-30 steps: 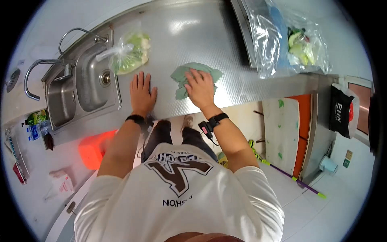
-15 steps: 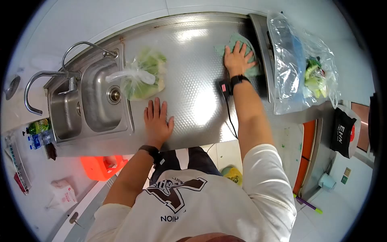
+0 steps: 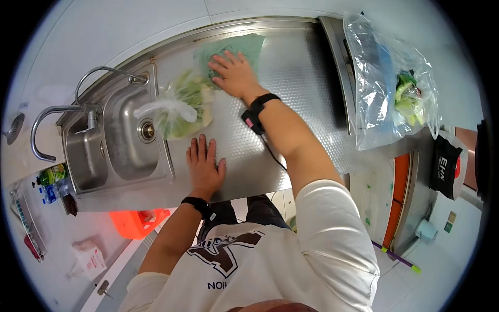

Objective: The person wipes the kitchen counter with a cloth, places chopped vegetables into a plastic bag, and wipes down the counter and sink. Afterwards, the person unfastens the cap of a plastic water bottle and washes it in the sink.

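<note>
My right hand [image 3: 234,74] lies spread on a green cloth [image 3: 251,48], pressing it flat on the metal counter [image 3: 296,99] near its back edge. The cloth reaches out past my fingertips on both sides. Close to the cloth's left lower side is a knotted clear bag of green vegetables [image 3: 182,112], between the cloth and the sink. Below this bag, my left hand [image 3: 205,166] rests palm down on the counter by the front edge, fingers apart, with nothing in it.
A double sink [image 3: 130,130] with a curved faucet [image 3: 44,117] is at the left. On the right, a raised ledge [image 3: 340,78] borders the counter, beside a clear bag with vegetables [image 3: 408,101]. An orange container [image 3: 127,224] stands below the counter.
My right hand first went right with the cloth to the ledge, then swept it left along the back toward the vegetable bag. My left hand stayed flat near the front edge.
</note>
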Tool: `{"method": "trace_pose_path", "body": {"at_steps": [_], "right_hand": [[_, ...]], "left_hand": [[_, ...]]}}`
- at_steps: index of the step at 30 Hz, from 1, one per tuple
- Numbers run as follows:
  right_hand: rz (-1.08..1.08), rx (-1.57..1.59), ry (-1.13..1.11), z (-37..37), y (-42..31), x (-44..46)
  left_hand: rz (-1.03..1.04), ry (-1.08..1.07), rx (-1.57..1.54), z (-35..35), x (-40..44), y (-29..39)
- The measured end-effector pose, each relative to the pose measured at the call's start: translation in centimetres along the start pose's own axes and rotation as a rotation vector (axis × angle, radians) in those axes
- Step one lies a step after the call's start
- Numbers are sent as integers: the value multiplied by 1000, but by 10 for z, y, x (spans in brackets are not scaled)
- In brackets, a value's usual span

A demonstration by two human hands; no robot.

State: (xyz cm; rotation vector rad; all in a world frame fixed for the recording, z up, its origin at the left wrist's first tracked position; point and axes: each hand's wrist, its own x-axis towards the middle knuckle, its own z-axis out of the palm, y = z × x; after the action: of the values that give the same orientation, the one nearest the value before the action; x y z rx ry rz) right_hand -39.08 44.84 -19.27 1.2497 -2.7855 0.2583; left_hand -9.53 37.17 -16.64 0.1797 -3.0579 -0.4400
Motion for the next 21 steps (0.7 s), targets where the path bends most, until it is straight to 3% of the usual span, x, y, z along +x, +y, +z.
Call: {"method": "trace_pose_path", "body": {"at_steps": [4,6,8,12,14,18,21], "right_hand": [[458,-93,-24,-21,101,-26],[849,-159,38,-32,137,-47],[1206,122,85,-43,167,-57],[1256,85,36,-44,168,-58],[1091,109,48,-42,159,-68],[782,-144,56,-31,139,-107],[685,-53,168,-37,117,-171]], "left_hand": [[-5,-5,-4,2,0,-2],[-16,-22,-11,2,-1,-1],[-17,-23,-1,1,-1,-1],[-6,-28,-13,-1,1,1],[-3,-9,17,0,1,0],[46,-7,30,0,0,3],[24,10,52,-1,-1,6]]}}
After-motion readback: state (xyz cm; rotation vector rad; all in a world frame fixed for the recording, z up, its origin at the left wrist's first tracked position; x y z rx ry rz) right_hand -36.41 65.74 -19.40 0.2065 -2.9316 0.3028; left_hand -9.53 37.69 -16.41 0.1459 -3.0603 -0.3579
